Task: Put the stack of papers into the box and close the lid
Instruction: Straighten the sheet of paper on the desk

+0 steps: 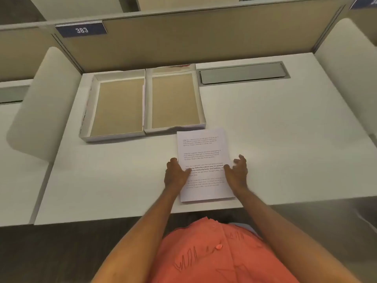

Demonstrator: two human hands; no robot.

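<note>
A stack of printed white papers (204,154) lies flat on the white desk near its front edge. My left hand (175,175) rests on the stack's left edge, fingers spread. At the stack's right edge is my right hand (237,172), fingers curled and apart, touching the paper's side. Neither hand has lifted the stack. Beyond the papers stand two open white trays with brown cardboard floors, side by side: the left tray (92,111) and the right tray (201,111). Both are empty. I cannot tell which is the box and which the lid.
The desk (285,139) is bounded by a tan partition (183,41) at the back with a label reading 383. A grey cable hatch (242,73) sits to the right of the trays. White side panels stand at the left (40,103) and right.
</note>
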